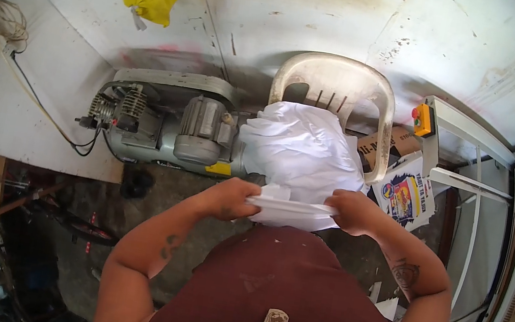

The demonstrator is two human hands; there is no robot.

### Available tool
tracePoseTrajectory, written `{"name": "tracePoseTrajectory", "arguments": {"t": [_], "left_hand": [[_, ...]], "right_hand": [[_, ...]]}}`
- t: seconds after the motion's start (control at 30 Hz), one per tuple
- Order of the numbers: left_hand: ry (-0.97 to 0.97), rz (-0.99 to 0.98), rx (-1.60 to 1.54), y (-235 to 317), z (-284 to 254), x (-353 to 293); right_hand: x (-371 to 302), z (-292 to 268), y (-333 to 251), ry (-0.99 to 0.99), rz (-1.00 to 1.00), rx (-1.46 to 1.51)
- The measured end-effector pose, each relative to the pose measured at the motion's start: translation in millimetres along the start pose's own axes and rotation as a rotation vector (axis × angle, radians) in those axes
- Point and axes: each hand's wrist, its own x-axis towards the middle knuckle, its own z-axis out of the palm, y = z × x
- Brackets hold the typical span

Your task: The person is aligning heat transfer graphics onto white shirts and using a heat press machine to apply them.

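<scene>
My left hand (234, 199) and my right hand (355, 213) are both closed on a white cloth (294, 206), one at each end of a straight, folded edge. The edge is pulled taut between them, just in front of my body. Behind it a heap of white fabric (301, 138) lies crumpled on the seat of a beige plastic chair (336, 66). Whether the held cloth is separate from the heap, I cannot tell. My fingertips are partly hidden by the fabric.
To the left stands a grey air compressor (202, 125) with a motor and belt guard. A metal-framed machine (469, 184) with a red button on a yellow box (422, 120) is on the right. Beside the chair are a cardboard box (391, 144) and a printed sheet (408, 195).
</scene>
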Motion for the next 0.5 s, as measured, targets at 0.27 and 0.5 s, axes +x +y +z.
{"name": "tracePoseTrajectory", "arguments": {"t": [0.27, 0.5], "left_hand": [[0.813, 0.047, 0.3, -19.3, -73.7, 14.5], [1.623, 0.319, 0.316, 66.6, -128.6, -41.6]], "right_hand": [[2.7, -97.8, 62.7, 0.557, 0.27, -0.155], [-64.9, -200.4, -16.4, 1.242, -0.193, -0.107]]}}
